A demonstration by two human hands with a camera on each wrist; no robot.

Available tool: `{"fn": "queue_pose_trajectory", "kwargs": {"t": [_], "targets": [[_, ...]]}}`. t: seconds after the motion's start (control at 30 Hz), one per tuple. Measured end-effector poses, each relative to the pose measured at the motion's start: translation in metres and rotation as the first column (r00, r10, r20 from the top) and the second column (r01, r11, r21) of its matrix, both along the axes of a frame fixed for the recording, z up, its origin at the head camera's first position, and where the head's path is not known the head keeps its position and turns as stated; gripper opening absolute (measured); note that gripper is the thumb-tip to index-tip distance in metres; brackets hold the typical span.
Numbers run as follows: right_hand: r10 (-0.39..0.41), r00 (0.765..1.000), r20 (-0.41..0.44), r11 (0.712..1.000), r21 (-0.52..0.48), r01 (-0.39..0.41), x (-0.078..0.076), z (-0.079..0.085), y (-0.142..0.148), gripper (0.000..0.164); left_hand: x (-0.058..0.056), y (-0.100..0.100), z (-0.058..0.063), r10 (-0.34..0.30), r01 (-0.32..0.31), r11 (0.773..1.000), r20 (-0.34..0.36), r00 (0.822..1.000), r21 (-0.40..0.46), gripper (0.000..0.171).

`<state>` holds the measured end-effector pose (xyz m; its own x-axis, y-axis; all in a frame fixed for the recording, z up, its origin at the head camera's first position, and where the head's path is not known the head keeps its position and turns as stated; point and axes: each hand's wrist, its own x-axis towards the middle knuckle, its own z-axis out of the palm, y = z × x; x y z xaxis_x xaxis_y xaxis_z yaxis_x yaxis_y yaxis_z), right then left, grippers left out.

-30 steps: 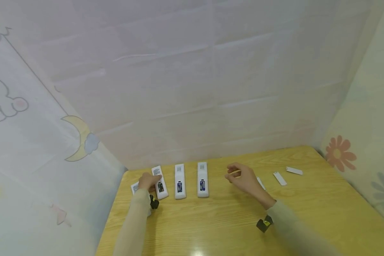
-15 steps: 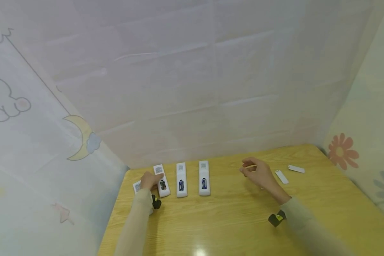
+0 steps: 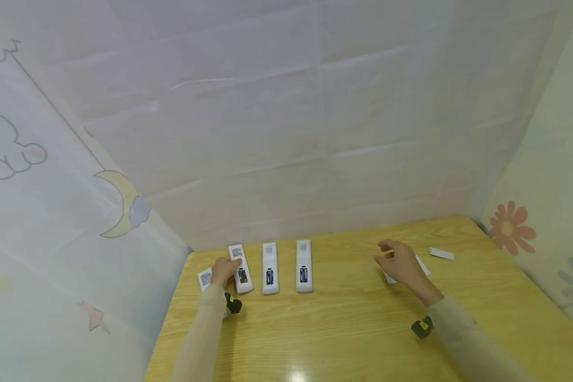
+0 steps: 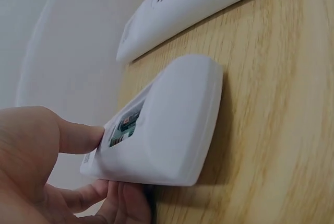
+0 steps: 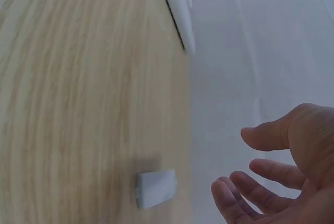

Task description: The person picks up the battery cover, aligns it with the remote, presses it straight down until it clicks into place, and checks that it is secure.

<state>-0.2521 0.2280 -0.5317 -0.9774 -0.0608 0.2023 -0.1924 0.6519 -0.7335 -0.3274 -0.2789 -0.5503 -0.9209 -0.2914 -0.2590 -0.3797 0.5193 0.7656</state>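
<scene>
With its thumb on top and fingers along the side, my left hand point(image 3: 222, 271) holds a white remote control point(image 4: 177, 114), which lies back side up on the table. Dark green batteries point(image 4: 128, 125) show in its uncovered battery bay. My right hand point(image 3: 402, 263) hovers at the right, fingers loosely bent and nothing between them. Below it are two small white battery covers, one cover point(image 3: 389, 278) partly hidden by the hand and another cover point(image 3: 423, 265) just beyond it. In the right wrist view a white cover point(image 5: 156, 188) lies under the fingers.
Two more remotes, a middle remote point(image 3: 269, 269) and a right remote point(image 3: 304, 266), lie back up with blue batteries showing. Another remote point(image 3: 204, 278) is partly hidden behind my left hand. A third cover point(image 3: 441, 253) lies far right. A cloth-covered wall point(image 3: 286, 159) borders the wooden table point(image 3: 334, 329).
My right hand has moved to the right, from beside the right remote to over the battery covers. The left hand stays on its remote.
</scene>
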Motion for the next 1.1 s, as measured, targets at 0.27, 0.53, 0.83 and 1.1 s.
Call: {"fn": "queue_pose_trajectory", "kwargs": {"t": [0.27,0.53,0.83,1.1], "targets": [[-0.003,1.000,0.027,0.999,0.037,0.002,0.001,-0.021,0.011,0.048,0.004,-0.003,0.000,0.027,-0.024,0.997,-0.037,0.999,0.072,0.031],[0.021,0.999,0.027,0.995,0.099,-0.024,-0.002,-0.032,0.020,0.051,0.007,-0.008,0.004,0.039,-0.039,0.975,0.004,0.999,0.217,0.047],[0.028,0.995,0.092,0.989,0.141,-0.041,-0.006,-0.043,0.024,0.050,0.016,-0.012,0.001,0.004,-0.001,0.947,-0.009,1.000,0.322,0.059],[0.022,0.989,0.146,0.991,0.127,-0.041,-0.011,-0.042,0.022,0.046,0.018,-0.012,0.003,-0.012,0.014,0.950,-0.009,1.000,0.311,0.064]]}}
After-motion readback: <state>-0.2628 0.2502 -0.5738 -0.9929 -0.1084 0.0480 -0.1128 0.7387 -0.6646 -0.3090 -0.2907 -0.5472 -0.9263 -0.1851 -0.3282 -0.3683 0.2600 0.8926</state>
